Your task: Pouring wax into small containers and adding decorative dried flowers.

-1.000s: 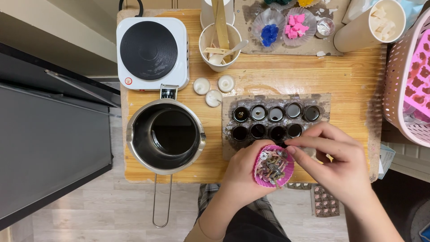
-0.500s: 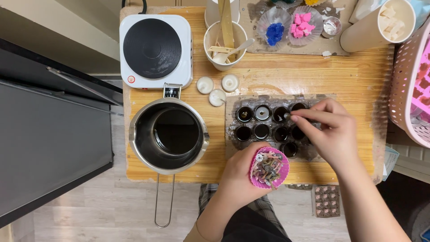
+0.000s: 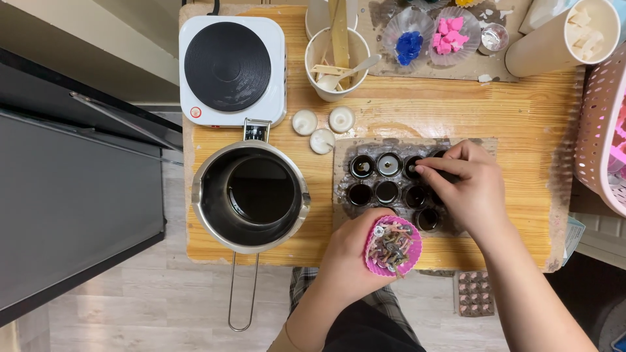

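Note:
My left hand (image 3: 349, 255) holds a pink fluted cup (image 3: 393, 246) full of small wicks with metal bases, just above the table's near edge. My right hand (image 3: 464, 188) reaches over a dark tray (image 3: 345, 151) of several small round moulds (image 3: 387, 165) filled with dark liquid. Its fingertips are pinched together over a mould in the back row, apparently on one small wick, though the piece is too small to see clearly.
A steel saucepan (image 3: 251, 195) with a long handle sits left of the tray. Behind it is a white hotplate (image 3: 231, 68). Three white wax discs (image 3: 322, 129), a paper cup of wooden sticks (image 3: 336, 62), dishes of blue and pink pieces (image 3: 430, 36) and a pink basket (image 3: 603, 130) surround the tray.
My right hand has moved from the pink cup out over the tray, to a mould in the back row. My left hand has kept the cup almost still.

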